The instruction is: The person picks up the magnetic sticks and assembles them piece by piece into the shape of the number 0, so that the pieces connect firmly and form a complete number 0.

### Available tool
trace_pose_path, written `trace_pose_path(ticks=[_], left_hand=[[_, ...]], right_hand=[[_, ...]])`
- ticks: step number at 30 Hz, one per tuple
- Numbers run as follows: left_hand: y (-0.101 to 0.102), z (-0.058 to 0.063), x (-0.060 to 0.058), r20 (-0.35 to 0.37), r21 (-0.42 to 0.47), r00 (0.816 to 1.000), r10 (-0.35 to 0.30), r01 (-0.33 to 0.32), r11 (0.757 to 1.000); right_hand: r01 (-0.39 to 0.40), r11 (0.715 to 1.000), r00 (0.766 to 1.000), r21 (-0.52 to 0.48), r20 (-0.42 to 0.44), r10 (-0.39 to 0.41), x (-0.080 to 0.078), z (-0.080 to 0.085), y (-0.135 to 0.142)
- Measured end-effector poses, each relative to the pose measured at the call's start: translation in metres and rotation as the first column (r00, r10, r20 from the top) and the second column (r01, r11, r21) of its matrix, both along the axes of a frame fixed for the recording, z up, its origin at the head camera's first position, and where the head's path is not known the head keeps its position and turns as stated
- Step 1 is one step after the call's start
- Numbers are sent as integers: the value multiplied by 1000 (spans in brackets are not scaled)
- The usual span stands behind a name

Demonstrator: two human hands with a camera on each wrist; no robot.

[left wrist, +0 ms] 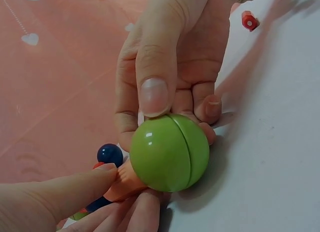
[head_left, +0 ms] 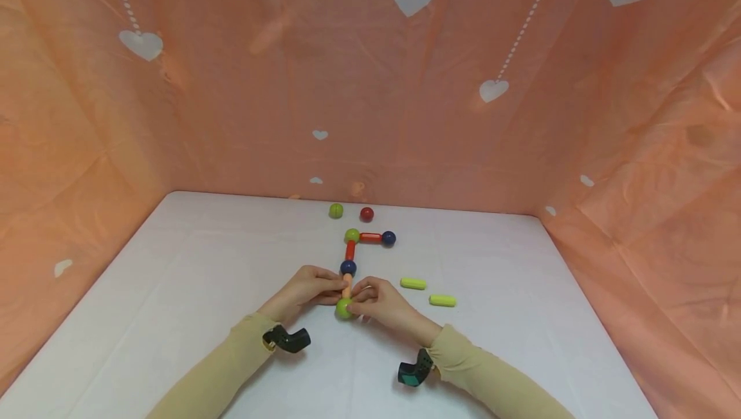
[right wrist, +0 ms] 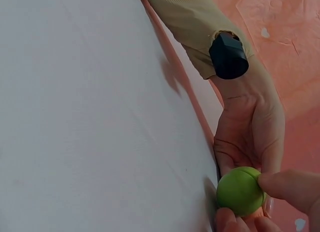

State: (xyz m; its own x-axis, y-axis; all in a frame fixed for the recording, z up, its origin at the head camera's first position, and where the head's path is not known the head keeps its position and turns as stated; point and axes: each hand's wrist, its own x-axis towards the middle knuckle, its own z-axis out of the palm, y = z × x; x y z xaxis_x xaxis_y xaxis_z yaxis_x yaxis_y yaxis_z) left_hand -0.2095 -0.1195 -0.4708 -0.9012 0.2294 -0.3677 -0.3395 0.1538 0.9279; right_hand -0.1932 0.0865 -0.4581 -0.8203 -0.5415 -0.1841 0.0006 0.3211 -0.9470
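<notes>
On the white table lies a chain of toy balls and rods. My left hand pinches the orange rod between thumb and fingers. At the near end, my right hand grips a grooved green ball, its thumb on the ball. Ball and rod meet, though fingers partly cover the joint. The rod's far end meets a blue ball. From there a red rod leads to another green ball, where a second red rod turns right to a blue ball.
Behind the chain lie a loose green ball and a red ball. Two yellow-green rods lie right of the right hand. A red piece shows in the left wrist view. Pink cloth walls the table's back and sides.
</notes>
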Motion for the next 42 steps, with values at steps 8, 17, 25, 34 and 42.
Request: trace_pose_path(ticks=[8,17,25,34,42], left_hand=[[-9,5,6,-46,-3,994,-97,97,995],[-15,10,15,-47,-21,979,-197,196,980],[-11,10,20,-74,-37,978,-194,192,981],[-11,10,21,-50,-52,982,-183,180,982],[-13,9,20,-56,-26,981,-188,187,982]], right_hand=[[-26,999,1000,-20,7,26,8,17,0],[-38,998,999,-45,4,39,0,4,3],[-54,998,998,-33,13,55,-3,1,10],[-126,992,988,5,-92,126,-14,19,58],[-108,994,987,34,-118,112,-15,35,121]])
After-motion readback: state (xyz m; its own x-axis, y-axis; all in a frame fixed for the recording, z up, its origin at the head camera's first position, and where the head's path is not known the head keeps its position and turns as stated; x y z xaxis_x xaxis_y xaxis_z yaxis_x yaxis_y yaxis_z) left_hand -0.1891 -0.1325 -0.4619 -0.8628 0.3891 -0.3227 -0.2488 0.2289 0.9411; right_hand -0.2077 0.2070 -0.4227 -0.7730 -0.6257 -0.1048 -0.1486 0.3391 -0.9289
